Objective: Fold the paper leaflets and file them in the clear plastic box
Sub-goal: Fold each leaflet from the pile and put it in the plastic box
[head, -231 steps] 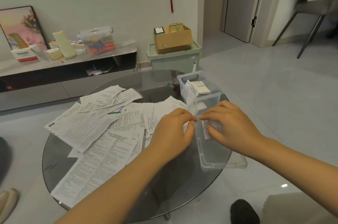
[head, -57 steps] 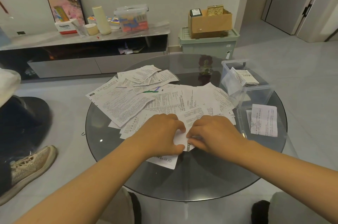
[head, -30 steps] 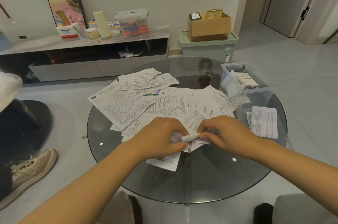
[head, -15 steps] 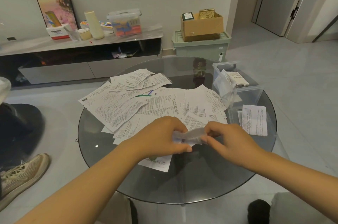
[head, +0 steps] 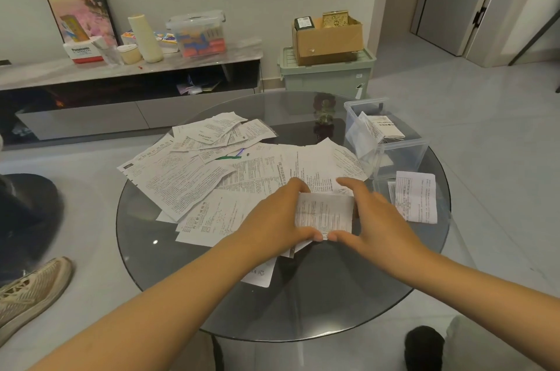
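**Both hands on one folded leaflet, above the glass table**

The left hand (head: 274,220) and the right hand (head: 374,219) face each other with a small folded leaflet (head: 324,214) between them; each hand pinches its own side of it, forefinger curled over the far edge and thumb under the near one, so that the two thumbs nearly meet at the leaflet's near edge; the printed face is turned up toward the person.

Just beyond the hands and spreading out to the left of them lies the heap of unfolded leaflets (head: 194,176), overlapping one another on the round glass table (head: 303,304); a few sheets reach under the left wrist, and one corner shows on the near side of it.

To the right of the right hand, and just beside it, a folded sheet (head: 416,196) lies flat; past that, farther from the person, stands the clear plastic box (head: 403,150) with folded leaflets leaning upright at its far end.

Well beyond the hands, against the wall, runs a low cabinet (head: 127,67); to its right a cardboard box (head: 328,38) sits on a green bin (head: 327,76); on the floor far off to the left of the left arm is a shoe (head: 27,288).
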`<state>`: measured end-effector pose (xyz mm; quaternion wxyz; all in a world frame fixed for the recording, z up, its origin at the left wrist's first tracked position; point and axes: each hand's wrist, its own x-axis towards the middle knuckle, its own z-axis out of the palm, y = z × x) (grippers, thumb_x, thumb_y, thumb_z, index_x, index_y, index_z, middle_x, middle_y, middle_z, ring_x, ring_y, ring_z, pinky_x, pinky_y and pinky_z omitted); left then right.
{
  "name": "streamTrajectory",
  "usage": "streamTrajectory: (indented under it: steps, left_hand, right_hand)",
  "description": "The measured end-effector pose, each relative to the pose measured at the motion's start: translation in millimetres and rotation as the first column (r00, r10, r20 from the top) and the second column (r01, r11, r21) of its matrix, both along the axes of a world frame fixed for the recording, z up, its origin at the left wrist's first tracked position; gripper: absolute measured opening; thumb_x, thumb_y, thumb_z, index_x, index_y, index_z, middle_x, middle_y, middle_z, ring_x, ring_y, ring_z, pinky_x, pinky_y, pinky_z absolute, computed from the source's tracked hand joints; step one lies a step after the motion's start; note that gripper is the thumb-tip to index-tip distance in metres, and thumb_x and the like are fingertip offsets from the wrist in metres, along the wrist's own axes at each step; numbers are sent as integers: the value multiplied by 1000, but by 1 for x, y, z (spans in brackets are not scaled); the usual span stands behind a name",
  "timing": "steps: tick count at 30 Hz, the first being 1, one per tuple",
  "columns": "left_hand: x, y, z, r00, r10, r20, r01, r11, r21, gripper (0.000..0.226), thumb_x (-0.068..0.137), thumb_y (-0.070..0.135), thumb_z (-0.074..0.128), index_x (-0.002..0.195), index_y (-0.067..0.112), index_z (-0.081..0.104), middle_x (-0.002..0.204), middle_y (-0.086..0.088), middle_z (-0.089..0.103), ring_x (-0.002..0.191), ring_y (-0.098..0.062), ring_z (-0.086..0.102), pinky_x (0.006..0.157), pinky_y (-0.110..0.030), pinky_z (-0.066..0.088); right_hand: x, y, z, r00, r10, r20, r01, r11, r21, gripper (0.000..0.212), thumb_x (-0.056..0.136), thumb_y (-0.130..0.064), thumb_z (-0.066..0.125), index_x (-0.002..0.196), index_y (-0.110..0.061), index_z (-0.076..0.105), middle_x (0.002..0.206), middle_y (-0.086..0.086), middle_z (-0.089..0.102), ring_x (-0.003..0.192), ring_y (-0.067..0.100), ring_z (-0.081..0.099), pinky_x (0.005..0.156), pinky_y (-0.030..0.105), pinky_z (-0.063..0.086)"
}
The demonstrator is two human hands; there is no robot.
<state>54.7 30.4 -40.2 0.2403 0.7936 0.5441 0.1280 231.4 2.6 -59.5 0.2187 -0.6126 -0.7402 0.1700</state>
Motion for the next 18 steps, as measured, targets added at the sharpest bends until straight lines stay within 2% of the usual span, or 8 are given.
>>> streamTrajectory:
  steps: [3,6,9,14,16,18]
  left_hand:
    - [1,5,0,999,48,5,-48,998,-47,74,71,33,80,129,26,34,108,9,41,93,-10,45,74,-22,38]
    - [-4,11,3,996,86,-16,-87,992,-96,75,70,29,82,130,26,36,111,3,45,88,-10,46,79,-25,42]
    - [-8,11,6,994,102,-39,-105,989,-101,70,70,27,81,127,28,39,107,5,43,82,-7,46,75,-23,41]
    - [-10,5,7,995,56,-80,-51,997,62,38,77,20,75,103,26,48,97,10,41,77,-5,44,70,-19,35]
    - [-10,3,7,995,5,-98,6,994,109,21,83,14,69,97,24,56,97,10,45,82,-7,48,72,-19,38]
    - [-11,0,5,994,-61,-95,72,991,113,15,87,11,62,97,21,64,100,9,51,91,-10,53,78,-21,42]
  right_hand:
    - [0,4,5,993,36,108,-37,999,2,85,78,-41,71,142,-40,15,136,-3,37,122,16,31,99,28,28]
    - [3,8,13,973,83,215,-80,997,-24,69,81,-41,68,137,-43,28,139,-7,27,127,16,24,103,30,22]
    - [5,8,17,951,147,271,-132,989,-71,52,86,-42,61,133,-41,40,140,-14,33,127,13,22,102,30,18]
    - [7,2,17,938,156,309,-144,988,-62,49,86,-51,56,131,-42,41,129,-10,43,122,14,25,100,28,17]
    - [8,-1,19,941,162,296,-145,986,-77,47,84,-54,57,127,-43,45,119,-11,46,115,12,28,94,27,19]
    - [9,-4,20,933,195,303,-171,980,-104,45,81,-55,59,123,-44,48,110,-12,48,106,9,29,86,25,18]
